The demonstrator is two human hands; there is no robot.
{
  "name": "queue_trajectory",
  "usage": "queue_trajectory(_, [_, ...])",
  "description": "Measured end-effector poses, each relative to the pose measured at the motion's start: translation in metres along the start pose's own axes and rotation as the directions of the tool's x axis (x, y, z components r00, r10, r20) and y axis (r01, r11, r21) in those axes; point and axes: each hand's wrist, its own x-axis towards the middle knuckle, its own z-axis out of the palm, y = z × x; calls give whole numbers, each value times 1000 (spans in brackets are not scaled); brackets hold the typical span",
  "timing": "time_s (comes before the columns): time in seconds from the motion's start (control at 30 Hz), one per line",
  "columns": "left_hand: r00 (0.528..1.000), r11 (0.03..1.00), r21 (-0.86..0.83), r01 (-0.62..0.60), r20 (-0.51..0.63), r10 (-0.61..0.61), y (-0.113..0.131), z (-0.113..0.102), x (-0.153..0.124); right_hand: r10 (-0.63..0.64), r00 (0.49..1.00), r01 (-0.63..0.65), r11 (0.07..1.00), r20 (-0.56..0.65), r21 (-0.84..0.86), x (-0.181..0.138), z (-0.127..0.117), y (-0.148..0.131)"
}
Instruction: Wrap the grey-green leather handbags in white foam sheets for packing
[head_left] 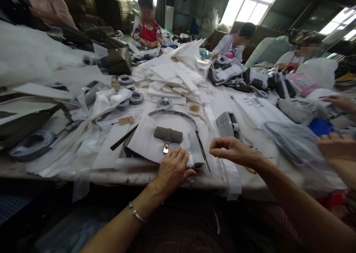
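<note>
My left hand (172,167) lies flat, fingers spread, pressing on white wrapping paper (144,141) that covers a grey handbag (167,136) at the table's front edge. The bag's grey flap with a gold clasp (167,144) shows just above my fingers, and its grey strap (172,114) arcs behind it. My right hand (232,151) hovers to the right of the bag, fingers curled in a loose pinch; I cannot make out anything in them. A black strip (202,151) lies between both hands.
A stack of white paper sheets (174,80) sits mid-table, with tape rolls (136,97) to its left and a grey tape dispenser (226,124) at right. Dark handbags (116,60) lie far left. A co-worker's hands (336,145) work at right; other people sit at the far side.
</note>
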Motion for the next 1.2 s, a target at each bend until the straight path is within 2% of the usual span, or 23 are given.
queue_trajectory(0.1, [1000, 1000, -16, 10, 16, -10, 1, -2, 1, -97, 945, 157, 972, 314, -173, 53, 12, -39])
queue_trajectory(0.17, [1000, 999, -36, 20, 15, -20, 2, -3, 2, -70, 906, 229, 911, 418, -342, 84, 20, -48])
queue_trajectory(0.27, [999, 997, -64, 42, 1, -42, 2, -2, 2, -2, 887, 318, 728, 461, -608, 121, 30, -50])
queue_trajectory(0.33, [999, 996, -71, 44, -1, -45, 2, -1, 1, 27, 864, 386, 608, 504, -694, 137, 36, -50])
queue_trajectory(0.43, [999, 997, -69, 41, 4, -41, 1, 1, 1, 78, 819, 451, 524, 568, -723, 152, 47, -53])
queue_trajectory(0.5, [999, 997, -64, 42, 8, -41, 1, 2, 0, 102, 826, 450, 472, 554, -758, 157, 54, -55])
queue_trajectory(0.6, [999, 998, -52, 35, 12, -34, 1, 3, 0, 31, 828, 517, 346, 560, -783, 165, 59, -57])
queue_trajectory(0.67, [999, 998, -46, 33, 10, -32, 1, 3, 0, -12, 828, 540, 284, 560, -792, 171, 52, -57])
queue_trajectory(0.7, [999, 998, -45, 35, 8, -35, 1, 3, 0, -18, 844, 520, 274, 536, -809, 174, 45, -56])
queue_trajectory(0.8, [999, 998, -47, 46, -5, -46, 1, 4, 0, -54, 934, 350, 329, 353, -877, 175, 20, -53])
queue_trajectory(0.87, [999, 998, -48, 43, -13, -44, 1, 4, -1, -82, 969, 245, 442, 233, -863, 168, 9, -48])
queue_trajectory(0.93, [999, 998, -53, 39, -12, -39, 1, 5, -1, -72, 972, 227, 556, 226, -800, 158, 9, -40])
queue_trajectory(1.0, [999, 998, -55, 40, -20, -42, 2, 7, -1, -29, 959, 237, 621, 280, -747, 148, 17, -32])
queue_trajectory(1.07, [998, 997, -55, 50, -46, -52, 2, 10, -2, 9, 966, 191, 645, 258, -740, 143, 25, -25])
queue_trajectory(1.13, [994, 997, -56, 47, -97, -52, 2, 14, -3, 13, 988, 110, 646, 155, -755, 143, 28, -20])
queue_trajectory(1.2, [986, 998, -53, 38, -159, -46, 1, 18, -5, 5, 993, 86, 659, 118, -747, 146, 27, -19])
